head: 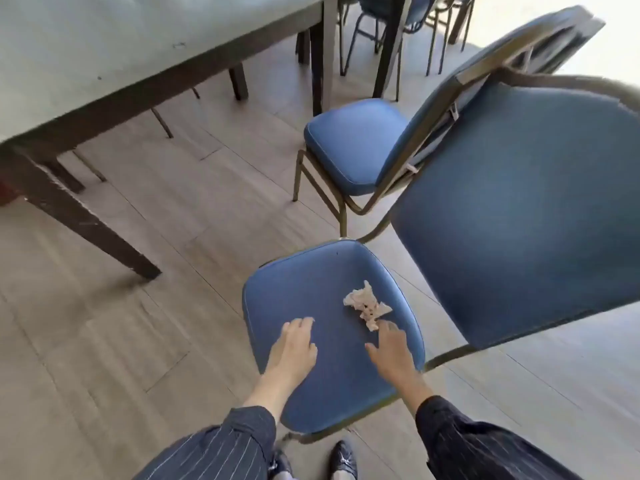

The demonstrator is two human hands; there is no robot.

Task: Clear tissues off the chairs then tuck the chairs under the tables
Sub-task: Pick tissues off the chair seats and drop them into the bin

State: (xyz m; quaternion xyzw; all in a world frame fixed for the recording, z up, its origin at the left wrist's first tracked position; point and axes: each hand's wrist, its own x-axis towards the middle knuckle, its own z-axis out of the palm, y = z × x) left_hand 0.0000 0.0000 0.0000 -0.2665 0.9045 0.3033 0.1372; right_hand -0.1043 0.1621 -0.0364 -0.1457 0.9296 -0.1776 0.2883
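A crumpled white tissue [366, 304] lies on the blue padded seat of the near chair [311, 292], toward its back right. My right hand [391, 349] is open over the seat, its fingertips at the tissue's near end. My left hand [294, 344] hovers open over the seat's left part, holding nothing. A second blue chair [353, 147] stands behind the first, its seat bare. The table [104, 46] with a pale top and dark legs stands at the upper left, apart from both chairs.
The near chair's tall blue backrest [519, 209] rises at the right. More chairs [370, 26] and table legs stand at the back. My shoes [341, 459] are on the wood-look floor [121, 341] just below the seat.
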